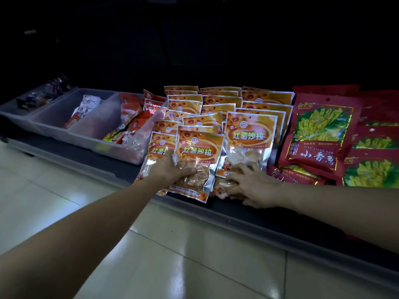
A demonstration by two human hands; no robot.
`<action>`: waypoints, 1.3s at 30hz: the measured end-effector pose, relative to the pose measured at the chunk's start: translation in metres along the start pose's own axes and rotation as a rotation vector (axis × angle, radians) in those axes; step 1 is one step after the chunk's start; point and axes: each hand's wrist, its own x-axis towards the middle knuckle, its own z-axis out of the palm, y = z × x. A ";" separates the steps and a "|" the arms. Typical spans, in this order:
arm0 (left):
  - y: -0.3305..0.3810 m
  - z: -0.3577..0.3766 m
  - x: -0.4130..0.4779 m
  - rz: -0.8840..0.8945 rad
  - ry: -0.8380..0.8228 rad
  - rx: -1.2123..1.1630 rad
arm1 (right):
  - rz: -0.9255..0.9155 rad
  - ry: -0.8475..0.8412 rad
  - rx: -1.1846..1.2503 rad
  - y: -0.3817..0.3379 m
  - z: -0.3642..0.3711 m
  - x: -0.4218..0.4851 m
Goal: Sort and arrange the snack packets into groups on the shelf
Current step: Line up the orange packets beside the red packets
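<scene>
Pale floor tiles (151,251) lie nearest, below the dark shelf (269,221) edge. At that edge the left hand (170,171) grips an orange snack packet (197,160) by its clear lower part, fingers curled round it. Just beside it the right hand (252,186) lies spread on low orange packets; whether it grips one is hard to tell. Behind stand rows of matching orange packets (224,104), with red packets (321,134) to their right. Clear plastic bins (90,128) of smaller snacks sit to the left, dim at the far end.
</scene>
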 end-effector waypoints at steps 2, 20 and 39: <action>0.000 -0.002 -0.002 0.001 -0.003 0.034 | -0.038 -0.022 0.097 -0.003 -0.005 -0.003; 0.027 0.057 -0.067 0.346 -0.043 0.594 | 0.103 -0.024 0.237 -0.009 -0.005 -0.036; -0.016 -0.019 -0.033 0.574 -0.288 0.340 | 0.083 -0.166 0.054 0.000 -0.001 -0.012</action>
